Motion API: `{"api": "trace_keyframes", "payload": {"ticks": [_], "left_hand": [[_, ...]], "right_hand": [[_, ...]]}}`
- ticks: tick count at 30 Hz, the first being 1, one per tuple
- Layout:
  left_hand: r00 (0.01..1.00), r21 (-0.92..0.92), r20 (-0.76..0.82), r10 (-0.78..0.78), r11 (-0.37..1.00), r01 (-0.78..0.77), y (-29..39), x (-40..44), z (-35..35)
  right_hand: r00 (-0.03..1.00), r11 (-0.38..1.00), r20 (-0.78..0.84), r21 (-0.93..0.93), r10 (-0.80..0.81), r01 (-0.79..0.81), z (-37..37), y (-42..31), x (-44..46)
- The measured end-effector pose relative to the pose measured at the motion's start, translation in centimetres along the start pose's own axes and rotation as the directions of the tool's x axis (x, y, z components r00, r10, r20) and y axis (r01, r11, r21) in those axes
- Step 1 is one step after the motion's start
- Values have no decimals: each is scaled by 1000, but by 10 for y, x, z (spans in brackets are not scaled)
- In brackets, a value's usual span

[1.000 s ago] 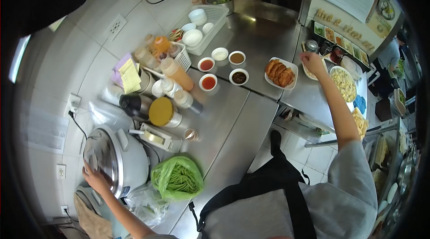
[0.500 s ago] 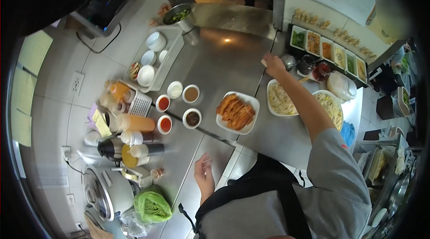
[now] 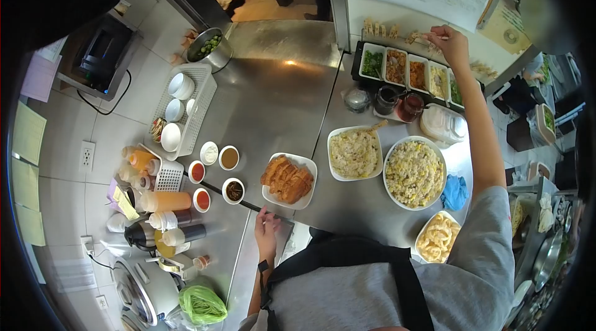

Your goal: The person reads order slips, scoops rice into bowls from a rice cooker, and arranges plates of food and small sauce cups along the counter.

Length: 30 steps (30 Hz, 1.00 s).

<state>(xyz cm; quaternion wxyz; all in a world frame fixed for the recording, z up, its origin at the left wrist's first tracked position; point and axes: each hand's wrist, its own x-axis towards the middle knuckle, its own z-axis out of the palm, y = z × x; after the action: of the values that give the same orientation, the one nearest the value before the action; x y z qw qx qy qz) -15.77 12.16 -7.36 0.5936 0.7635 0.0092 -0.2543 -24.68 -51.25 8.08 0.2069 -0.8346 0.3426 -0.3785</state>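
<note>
My right hand (image 3: 451, 44) is raised to the wall above the topping containers, fingers pinched on a small wooden clothespin (image 3: 417, 37) at the row of similar pins. Loosely spread, my left hand (image 3: 267, 230) holds nothing at the counter's front edge. Just beyond it sits a white dish of sliced fried meat (image 3: 287, 179). To the right are a square bowl of fried rice (image 3: 354, 153) with a wooden piece (image 3: 377, 126) at its rim, and a round bowl of fried rice (image 3: 415, 173). A dish of pale yellow pieces (image 3: 438, 238) stands near my right sleeve.
Small sauce cups (image 3: 229, 158) stand left of the meat. Behind them are a white basket of bowls (image 3: 200, 92) and a metal pot (image 3: 217, 53). Squeeze bottles (image 3: 166, 201) and a rice cooker (image 3: 149, 287) line the left side. Topping containers (image 3: 396, 65) stand at the back right.
My right hand has moved from above the counter up to the pins on the wall. My left hand has shifted slightly toward the meat dish. The view has turned, showing the pale yellow dish.
</note>
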Motion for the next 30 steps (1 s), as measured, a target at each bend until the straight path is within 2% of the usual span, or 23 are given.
{"api": "trace_keyframes", "payload": {"ticks": [3, 6, 9, 12, 14, 16, 18, 20, 21, 22, 23, 24, 25, 26, 27, 28, 29, 30], "left_hand": [[1000, 9, 2, -1, 1000, 1, -2, 3, 3], [1000, 4, -23, 13, 1000, -13, -2, 7, 9], [999, -13, -40, -37, 999, 37, -5, 16, 9], [998, -112, 8, -67, 991, 68, -3, 27, 12], [995, -131, 35, -96, 986, 100, -4, 35, 16], [990, -100, 79, -115, 987, 122, -2, 45, 18], [993, -58, 99, -72, 995, 78, -3, 51, 15], [991, -65, 131, -22, 997, 31, -17, 63, 9], [988, -67, 148, -34, 997, 45, -17, 64, 9], [986, -69, 161, -42, 996, 53, -13, 65, 10], [985, -71, 169, -46, 996, 59, -10, 68, 8], [978, -82, 207, -28, 996, 46, -20, 77, 3], [969, -88, 237, -67, 992, 90, -17, 77, 6], [962, -97, 252, -103, 987, 131, -9, 78, 8], [959, -109, 249, -138, 979, 170, -3, 80, 6], [953, -110, 273, -133, 980, 168, -2, 82, 6], [943, -117, 294, -155, 974, 196, -1, 86, 6], [932, -127, 315, -180, 965, 229, -3, 88, 4]], "right_hand": [[959, 926, 64, -249, -276, 283, 13, -5, 24], [908, 869, 227, -283, -351, 407, 38, -8, 43], [908, 853, 389, -410, -156, 322, 70, -1, 56], [920, 836, 385, -482, -67, 262, 95, 15, 56], [938, 841, 246, -428, -243, 330, 86, 9, 41], [958, 888, 147, -361, -246, 284, 59, -2, 21], [988, 955, 125, -268, -95, 126, 10, -26, -22], [900, 907, 367, -415, 237, -69, -48, -25, -85], [842, 897, 435, -426, 319, -120, -68, -10, -127], [700, 829, 536, -541, 471, -143, -87, 5, -161], [444, 679, 522, -636, 729, -367, -95, 28, -197], [328, 541, 431, -703, 841, -462, -99, 43, -232], [440, 667, 518, -672, 734, -323, -108, 47, -263], [580, 798, 602, -584, 548, -148, -108, 113, -313], [530, 753, 561, -601, 636, -268, -101, 115, -331], [711, 655, 377, -740, 594, -155, -91, 107, -348], [757, 703, 310, -661, 575, -264, -89, 117, -356], [774, 728, 330, -644, 541, -235, -92, 118, -357]]}}
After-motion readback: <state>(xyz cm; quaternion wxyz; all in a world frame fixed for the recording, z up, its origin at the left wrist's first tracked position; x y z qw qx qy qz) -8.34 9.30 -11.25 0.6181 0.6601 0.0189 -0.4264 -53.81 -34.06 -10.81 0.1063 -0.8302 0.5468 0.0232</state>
